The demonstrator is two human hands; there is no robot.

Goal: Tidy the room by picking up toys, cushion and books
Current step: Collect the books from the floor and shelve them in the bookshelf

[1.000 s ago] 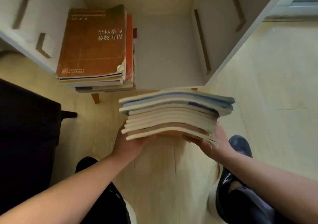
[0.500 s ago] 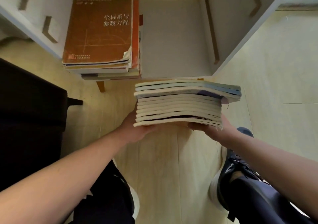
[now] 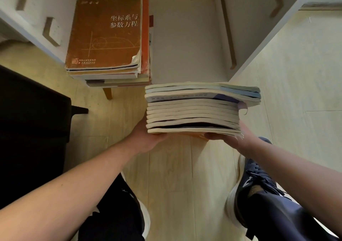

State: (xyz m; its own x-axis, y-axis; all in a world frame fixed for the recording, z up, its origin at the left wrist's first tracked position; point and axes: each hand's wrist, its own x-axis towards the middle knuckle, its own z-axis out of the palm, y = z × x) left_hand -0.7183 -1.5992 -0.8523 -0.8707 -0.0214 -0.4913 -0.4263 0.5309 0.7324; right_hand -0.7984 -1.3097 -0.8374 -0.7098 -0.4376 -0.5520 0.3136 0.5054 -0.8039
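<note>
**Armful of books held at the mouth of the shelf**

Person standing, looking down. Both bare forearms reach forward and carry a stack of books (image 3: 199, 107) between them, roughly ten thin paperbacks, pale page edges facing near, bluish covers at the top. The stack is in the air above the floor (image 3: 172, 176), level, just at the near edge of the open shelf (image 3: 185, 42) and not resting on it.

Left hand (image 3: 146, 139): under the near-left corner of the stack, heel of the hand against the bottom book. Its fingers are hidden beneath, so I cannot tell whether they are spread or together.

Right hand (image 3: 235, 137): under the near-right corner. One digit shows, lying flat along the underside of the bottom book and pointing left; the rest are out of sight (same trouble as the other side).

Inside the shelf, on its left half, a second pile of books (image 3: 105, 33) lies flat, a worn brown cover with Chinese lettering on top and orange spines showing at its right edge. The right half of the shelf bottom is bare grey board. The held stack sits near and to the right of that pile, apart from it.

Left of the person, a low block of black furniture (image 3: 31, 120). Dark shoes (image 3: 259, 181) with pale soles planted on the light wooden floor, one either side.
</note>
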